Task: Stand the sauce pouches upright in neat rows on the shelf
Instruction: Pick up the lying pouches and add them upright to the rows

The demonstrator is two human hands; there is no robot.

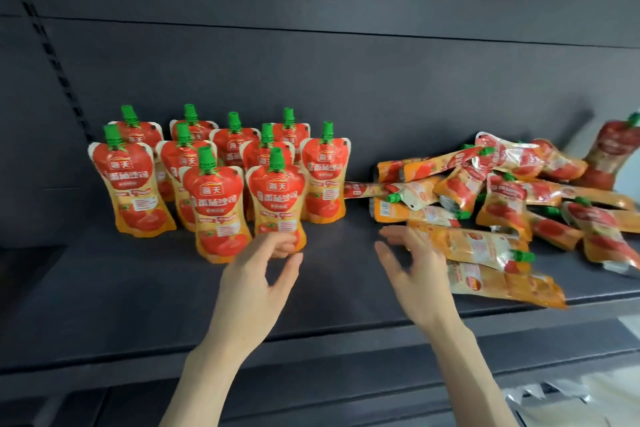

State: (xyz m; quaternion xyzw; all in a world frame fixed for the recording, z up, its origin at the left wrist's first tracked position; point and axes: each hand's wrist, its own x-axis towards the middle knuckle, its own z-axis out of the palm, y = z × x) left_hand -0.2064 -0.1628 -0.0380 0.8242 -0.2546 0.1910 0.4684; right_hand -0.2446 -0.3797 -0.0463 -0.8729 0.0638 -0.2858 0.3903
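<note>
The standing pouches point(218, 204) each read 海天 near the top. Larger white characters below read 番茄沙司. Smaller print is illegible.

Dark grey matte back panel point(346, 80) across whole upper part of view. Thin horizontal seam point(311, 30) through it, dipping slightly toward right. Slotted upright strip point(52, 61) at far left, slanting from top left corner downward, punched with row of small dark slots. Bright pale patch point(632, 184) at right edge, nature unclear. Crumpled clear plastic wrap point(554, 392) in bottom right corner, over pale whitish surface point(609, 402). Dark lower ledge point(104, 402) along bottom left.
</note>
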